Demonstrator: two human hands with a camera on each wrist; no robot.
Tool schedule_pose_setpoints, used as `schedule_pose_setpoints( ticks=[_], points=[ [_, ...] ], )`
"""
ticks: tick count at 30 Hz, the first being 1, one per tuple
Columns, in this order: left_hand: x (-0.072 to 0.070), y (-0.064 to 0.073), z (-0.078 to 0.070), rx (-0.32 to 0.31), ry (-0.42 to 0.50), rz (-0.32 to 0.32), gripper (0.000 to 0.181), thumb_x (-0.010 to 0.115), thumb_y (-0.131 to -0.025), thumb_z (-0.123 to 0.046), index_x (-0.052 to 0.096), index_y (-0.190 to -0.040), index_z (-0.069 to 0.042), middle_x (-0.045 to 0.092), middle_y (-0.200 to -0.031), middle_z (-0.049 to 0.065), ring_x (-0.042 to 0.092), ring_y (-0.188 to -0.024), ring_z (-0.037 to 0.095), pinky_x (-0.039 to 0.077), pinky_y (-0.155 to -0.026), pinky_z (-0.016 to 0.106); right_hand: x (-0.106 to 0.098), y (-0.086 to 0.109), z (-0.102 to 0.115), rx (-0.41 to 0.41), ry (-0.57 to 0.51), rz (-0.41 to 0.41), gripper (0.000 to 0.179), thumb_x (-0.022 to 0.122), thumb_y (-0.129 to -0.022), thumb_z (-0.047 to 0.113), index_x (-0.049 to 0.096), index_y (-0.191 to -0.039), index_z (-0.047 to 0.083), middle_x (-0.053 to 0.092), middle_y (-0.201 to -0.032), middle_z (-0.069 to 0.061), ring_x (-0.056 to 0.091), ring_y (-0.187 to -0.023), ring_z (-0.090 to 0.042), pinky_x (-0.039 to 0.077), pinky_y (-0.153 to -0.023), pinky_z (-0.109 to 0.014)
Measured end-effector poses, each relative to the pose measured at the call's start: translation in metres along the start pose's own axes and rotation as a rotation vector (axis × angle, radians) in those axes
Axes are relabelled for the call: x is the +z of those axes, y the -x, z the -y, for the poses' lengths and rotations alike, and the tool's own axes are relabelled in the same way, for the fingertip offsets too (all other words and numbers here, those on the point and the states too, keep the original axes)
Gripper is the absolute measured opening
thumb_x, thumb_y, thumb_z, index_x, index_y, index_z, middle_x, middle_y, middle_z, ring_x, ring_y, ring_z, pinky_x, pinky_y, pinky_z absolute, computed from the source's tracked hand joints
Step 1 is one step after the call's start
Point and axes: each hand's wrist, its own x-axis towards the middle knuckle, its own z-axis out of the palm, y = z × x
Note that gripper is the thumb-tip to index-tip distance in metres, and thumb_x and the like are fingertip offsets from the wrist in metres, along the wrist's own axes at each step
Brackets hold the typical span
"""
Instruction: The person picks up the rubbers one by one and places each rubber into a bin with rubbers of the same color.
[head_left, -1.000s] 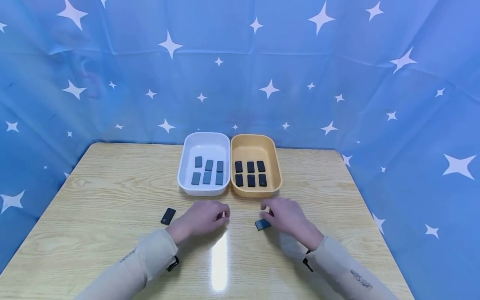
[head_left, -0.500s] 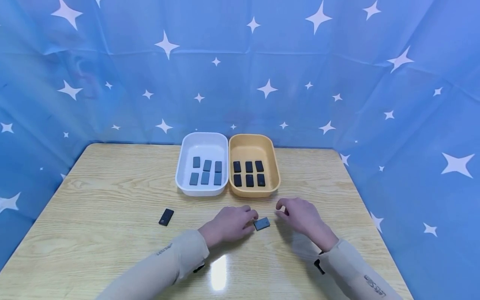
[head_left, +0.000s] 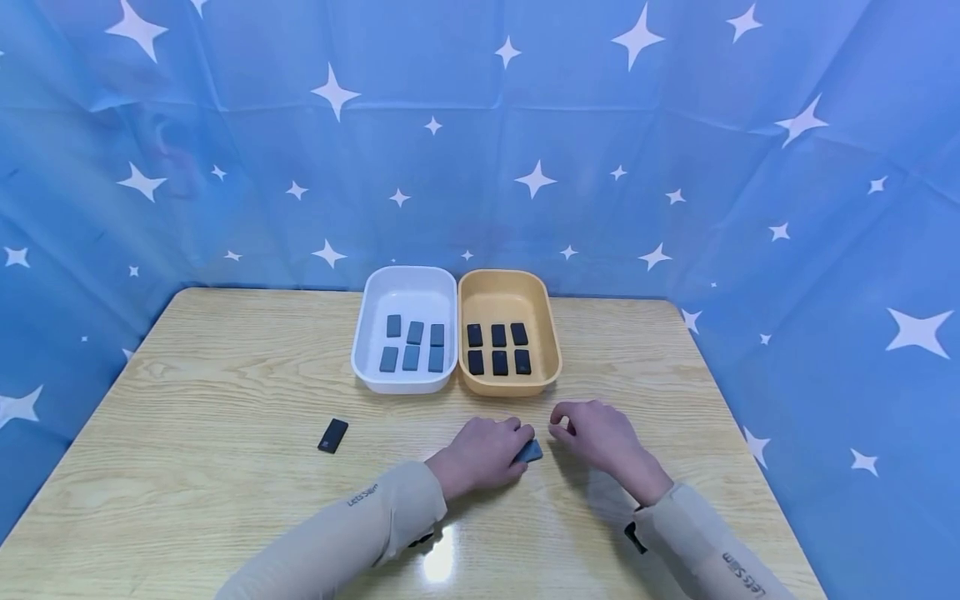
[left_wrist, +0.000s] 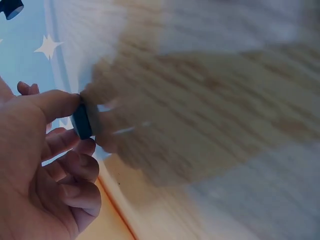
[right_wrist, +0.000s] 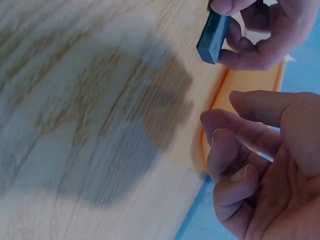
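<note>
In the head view my left hand (head_left: pixel 483 452) is at the front middle of the table, thumb and fingers pinching a small grey-blue rectangular block (head_left: pixel 530 451) by its edges. The left wrist view has the same block (left_wrist: pixel 83 120) between thumb and fingertips, close to the wood surface. Just to the right, my right hand (head_left: pixel 602 435) holds nothing. Its fingers are loosely bent, with a gap between thumb and index finger in the right wrist view. A similar black block (head_left: pixel 332 436) lies on the table to the left of my left hand.
Behind the hands, a white bin (head_left: pixel 405 387) holds several grey-blue blocks in two rows. Touching its right side, a tan bin (head_left: pixel 510 389) has several black blocks arranged likewise. A blue star-patterned curtain (head_left: pixel 480 142) hangs behind the wooden table (head_left: pixel 225 358).
My left hand has moved right and now grips the grey-blue block. My right hand, earlier at that block, has drawn away to the right.
</note>
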Motion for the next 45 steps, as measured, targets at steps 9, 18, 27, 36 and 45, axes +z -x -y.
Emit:
schedule_pose_setpoints(
  ticks=[9, 18, 27, 36, 45],
  points=[
    [0.0, 0.006, 0.007, -0.018, 0.091, 0.026, 0.024, 0.063, -0.082, -0.038, 0.054, -0.095, -0.019, 0.05, -0.08, -0.009, 0.046, -0.057, 0.008, 0.033, -0.048, 0.024, 0.001, 0.001, 0.003, 0.001, -0.011, -0.005, 0.007, 0.067, -0.09, 0.024, 0.071, -0.095, 0.02, 0.062, -0.07, 0.005, 0.051, -0.06, -0.01, 0.04, -0.053, -0.029],
    [-0.01, 0.023, 0.02, -0.03, 0.097, 0.042, 0.023, 0.061, -0.081, -0.039, 0.051, -0.093, -0.022, 0.049, -0.078, -0.01, 0.047, -0.057, 0.008, 0.034, -0.048, 0.024, 0.004, 0.001, 0.005, -0.014, -0.03, -0.014, 0.004, 0.066, -0.09, 0.023, 0.07, -0.091, 0.021, 0.058, -0.065, 0.007, 0.049, -0.057, -0.01, 0.038, -0.053, -0.028],
    [-0.028, 0.044, 0.042, -0.054, 0.085, 0.013, 0.022, 0.06, -0.082, -0.037, 0.048, -0.091, -0.021, 0.047, -0.078, -0.01, 0.045, -0.056, 0.01, 0.033, -0.048, 0.026, 0.008, 0.0, 0.013, -0.022, -0.035, 0.001, 0.006, 0.066, -0.09, 0.025, 0.071, -0.091, 0.022, 0.058, -0.065, 0.009, 0.049, -0.057, -0.009, 0.039, -0.054, -0.028],
    [-0.049, 0.058, 0.057, -0.089, 0.097, 0.013, 0.022, 0.058, -0.083, -0.04, 0.048, -0.093, -0.022, 0.047, -0.077, -0.01, 0.044, -0.058, 0.009, 0.034, -0.048, 0.025, 0.011, 0.003, 0.02, -0.061, -0.04, -0.025, 0.005, 0.067, -0.088, 0.024, 0.072, -0.09, 0.022, 0.056, -0.063, 0.01, 0.047, -0.055, -0.008, 0.037, -0.053, -0.028],
    [-0.068, 0.07, 0.068, -0.148, 0.095, 0.014, 0.026, 0.056, -0.084, -0.042, 0.05, -0.097, -0.021, 0.048, -0.072, -0.008, 0.044, -0.057, 0.009, 0.034, -0.049, 0.026, 0.015, 0.002, 0.026, -0.07, -0.045, -0.012, 0.005, 0.067, -0.089, 0.026, 0.072, -0.089, 0.023, 0.055, -0.063, 0.011, 0.047, -0.055, -0.007, 0.038, -0.053, -0.028]
  ],
)
